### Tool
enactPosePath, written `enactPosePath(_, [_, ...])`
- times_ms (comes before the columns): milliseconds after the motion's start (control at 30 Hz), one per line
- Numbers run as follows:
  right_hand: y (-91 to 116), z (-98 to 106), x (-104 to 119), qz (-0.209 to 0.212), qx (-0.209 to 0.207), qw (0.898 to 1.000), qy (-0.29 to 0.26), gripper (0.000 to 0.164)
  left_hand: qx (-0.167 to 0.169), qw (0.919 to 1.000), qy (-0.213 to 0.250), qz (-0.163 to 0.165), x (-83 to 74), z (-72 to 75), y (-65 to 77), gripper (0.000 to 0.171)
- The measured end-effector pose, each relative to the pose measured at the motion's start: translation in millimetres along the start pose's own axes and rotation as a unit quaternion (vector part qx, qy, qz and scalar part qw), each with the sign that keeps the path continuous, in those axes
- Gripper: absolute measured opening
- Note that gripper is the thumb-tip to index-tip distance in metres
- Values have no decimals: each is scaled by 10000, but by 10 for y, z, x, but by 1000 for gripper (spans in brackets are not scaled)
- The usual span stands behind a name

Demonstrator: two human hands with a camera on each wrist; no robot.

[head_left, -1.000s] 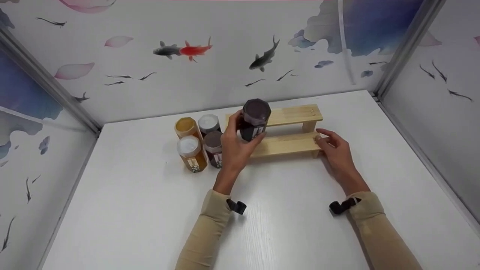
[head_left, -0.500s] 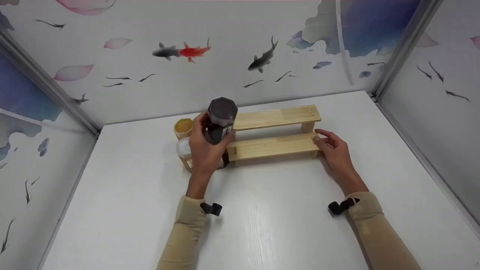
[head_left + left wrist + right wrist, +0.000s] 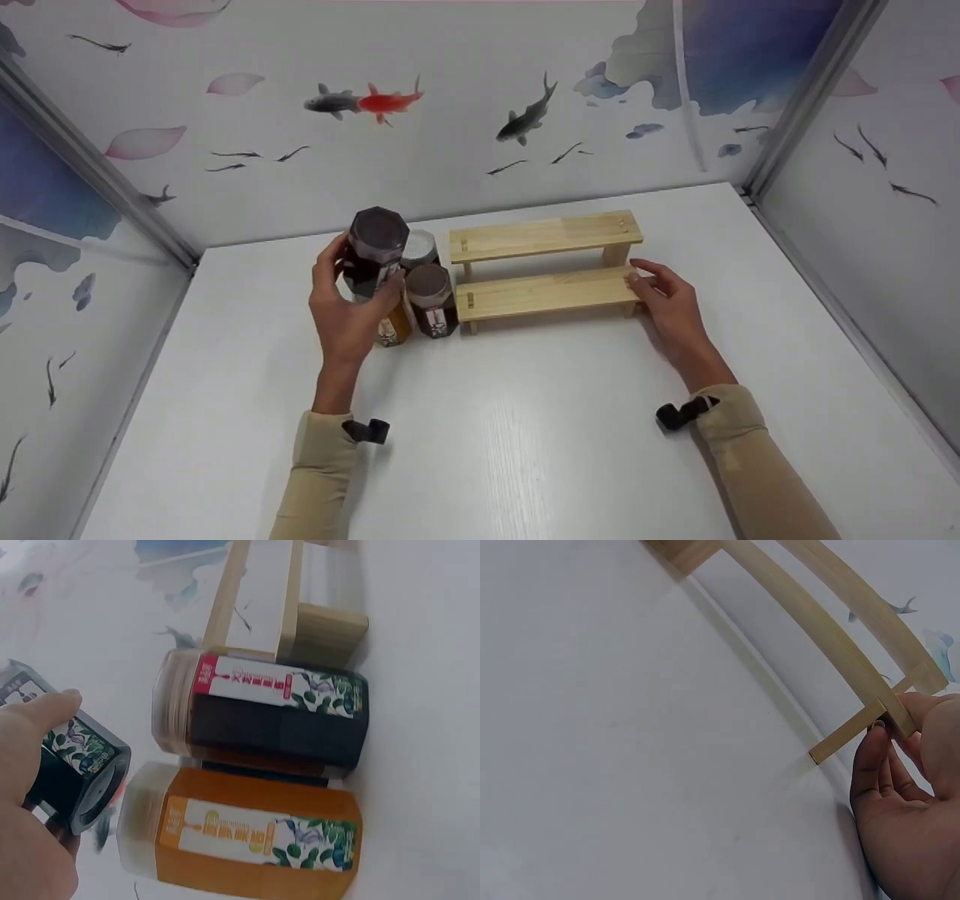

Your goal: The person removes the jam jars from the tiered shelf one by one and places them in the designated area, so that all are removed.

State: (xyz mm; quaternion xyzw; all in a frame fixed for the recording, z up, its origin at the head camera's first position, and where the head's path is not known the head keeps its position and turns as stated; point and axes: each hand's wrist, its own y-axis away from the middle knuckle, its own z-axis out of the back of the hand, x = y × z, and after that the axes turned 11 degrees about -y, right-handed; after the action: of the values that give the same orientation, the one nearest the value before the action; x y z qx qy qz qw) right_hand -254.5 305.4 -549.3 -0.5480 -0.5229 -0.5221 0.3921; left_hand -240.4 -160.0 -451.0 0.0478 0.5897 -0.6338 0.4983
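My left hand (image 3: 345, 322) grips a dark, many-sided jar (image 3: 379, 234) by its sides, raised above the left part of the jar group. In the left wrist view this held jar (image 3: 82, 757) is tilted, thumb across its label. Below it stands an amber jar (image 3: 395, 328), largely covered by hand and jar. Beside that are a dark jar (image 3: 433, 301) with a brown lid and, behind, a white-lidded jar (image 3: 420, 247). My right hand (image 3: 675, 315) pinches the right end of the lower board of a two-step wooden rack (image 3: 547, 294); the right wrist view shows fingertips at the board's end (image 3: 900, 716).
The rack's upper board (image 3: 544, 236) lies behind the lower one, near the back wall (image 3: 450, 172). The jars stand close to the rack's left end. White side panels flank the white table (image 3: 525, 435), and a black wrist camera (image 3: 679, 415) sits on the right sleeve.
My left hand has carried the dark jar leftward from in front of the rack to over the amber jars. The rack's left end is uncovered. My right hand stays at the board.
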Motion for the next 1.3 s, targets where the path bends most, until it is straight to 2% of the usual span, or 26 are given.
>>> enactPosePath(100, [1, -13, -3, -90, 24, 9997, -247, 58, -104, 9998, -124, 152, -31, 140, -27, 80])
enactPosePath(333, [-20, -39, 3, -52, 44, 9997, -249, 57, -393, 9958, -240, 795, 206, 394, -37, 79])
enactPosePath(467, [-41, -39, 12, 35, 20, 9995, -315, 57, -439, 9922, -248, 1143, 493, 456, 4, 82])
enactPosePath(600, [-49, -21, 11, 23, -1, 9998, -182, 57, -328, 9887, -220, 1445, 794, 482, 65, 84])
enactPosePath(700, [-51, 1, 6, 3, -16, 10000, -84, 58, -65, 9851, -207, 1706, 930, 494, 114, 85])
enactPosePath(833, [-48, 34, 2, -15, -20, 10000, -83, 60, 510, 9781, -313, 1992, 1037, 481, 166, 88])
enactPosePath(1000, [-46, 44, 2, -42, -9, 10000, -2, 60, 1287, 9673, -575, 2111, 1166, 490, 235, 86])
enactPosePath(1100, [-40, 44, 4, -60, -11, 10000, 66, 60, 1620, 9607, -632, 2162, 1233, 520, 274, 84])
enactPosePath(1300, [-22, 48, 11, -84, -8, 10000, -28, 60, 1987, 9539, -194, 2242, 1296, 570, 313, 85])
